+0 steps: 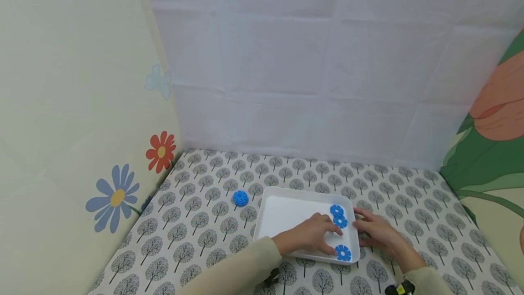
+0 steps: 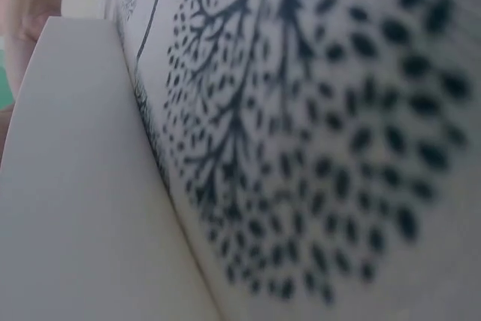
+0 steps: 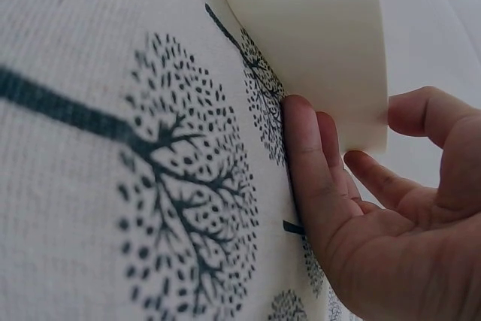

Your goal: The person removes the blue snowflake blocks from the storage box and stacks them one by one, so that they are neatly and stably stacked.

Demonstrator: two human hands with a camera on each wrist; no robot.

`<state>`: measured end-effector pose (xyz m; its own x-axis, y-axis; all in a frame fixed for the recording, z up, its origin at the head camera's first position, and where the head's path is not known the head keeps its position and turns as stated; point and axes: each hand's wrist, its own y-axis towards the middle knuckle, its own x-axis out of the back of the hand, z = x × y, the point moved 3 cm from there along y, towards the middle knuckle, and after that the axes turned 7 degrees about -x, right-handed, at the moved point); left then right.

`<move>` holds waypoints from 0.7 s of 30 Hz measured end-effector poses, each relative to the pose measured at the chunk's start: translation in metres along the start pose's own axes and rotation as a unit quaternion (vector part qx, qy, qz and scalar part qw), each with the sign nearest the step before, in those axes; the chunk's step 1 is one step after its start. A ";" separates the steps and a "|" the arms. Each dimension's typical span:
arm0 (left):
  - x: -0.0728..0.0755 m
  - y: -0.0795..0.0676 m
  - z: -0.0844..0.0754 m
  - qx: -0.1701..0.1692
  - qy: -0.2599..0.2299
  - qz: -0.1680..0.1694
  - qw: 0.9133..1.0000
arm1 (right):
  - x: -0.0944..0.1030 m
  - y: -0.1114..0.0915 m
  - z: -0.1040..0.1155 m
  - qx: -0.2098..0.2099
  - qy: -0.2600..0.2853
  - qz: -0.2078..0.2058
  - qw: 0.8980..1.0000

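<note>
Hovering over one white tray (image 1: pixel 282 215), here's the left hand (image 1: pixel 313 235), grip apart, thumb just beside one blue disc (image 1: pixel 344 253) near the close right corner! Two more discs (image 1: pixel 340 222) touch farther up: three inside. The right hand (image 1: pixel 378 231), grip spread, touches the tray's outer wall. One blue pile (image 1: pixel 240 198), count unclear, sits left on the tree-print worktop (image 1: pixel 180 236).

Creased white sheet (image 1: pixel 286 58) behind; flower-decorated pale wall (image 1: pixel 69 81) left; tree-print cloth (image 1: pixel 196 240).

A tree-printed cloth (image 1: pixel 213 240) carries a white tray (image 1: pixel 282 213) and, left of it, stacked blue discs (image 1: pixel 240 198).
</note>
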<state>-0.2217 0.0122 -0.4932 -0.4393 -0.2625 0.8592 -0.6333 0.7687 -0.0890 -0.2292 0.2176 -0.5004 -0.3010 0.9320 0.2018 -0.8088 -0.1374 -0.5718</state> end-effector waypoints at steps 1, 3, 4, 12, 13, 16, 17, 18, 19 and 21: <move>-0.001 0.001 -0.001 -0.003 0.007 0.002 1.000 | 0.000 0.000 0.000 0.000 0.003 0.002 1.000; -0.002 0.002 -0.002 -0.006 0.016 0.006 1.000 | 0.000 0.001 -0.001 0.002 0.004 0.007 1.000; -0.003 0.002 -0.003 -0.009 0.021 0.007 1.000 | 0.000 0.001 -0.001 0.002 0.005 0.008 1.000; -0.005 0.005 -0.007 -0.023 0.042 0.018 0.999 | 0.001 0.001 -0.001 0.003 0.004 0.008 1.000; -0.005 0.005 -0.008 -0.026 0.045 0.017 0.999 | 0.001 0.001 -0.001 0.003 0.004 0.008 1.000; -0.007 0.005 -0.009 -0.031 0.051 0.014 0.998 | 0.002 0.000 0.000 0.002 0.004 0.010 1.000; -0.007 0.006 -0.010 -0.032 0.053 0.013 0.998 | 0.002 0.001 -0.001 0.002 0.005 0.009 1.000; -0.007 0.006 -0.010 -0.033 0.054 0.012 0.998 | 0.002 0.001 -0.001 0.003 0.005 0.009 1.000; -0.008 0.006 -0.010 -0.036 0.056 0.012 0.998 | 0.002 0.001 -0.001 0.003 0.004 0.009 1.000; -0.008 0.007 -0.010 -0.038 0.057 0.013 0.998 | 0.002 0.002 -0.002 0.003 0.004 0.010 1.000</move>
<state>-0.2158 0.0258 -0.4957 -0.3769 -0.1763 0.9093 -0.5701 0.8179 -0.0777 -0.2306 0.2198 -0.5027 -0.3126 0.9318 0.1846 -0.8063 -0.1576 -0.5701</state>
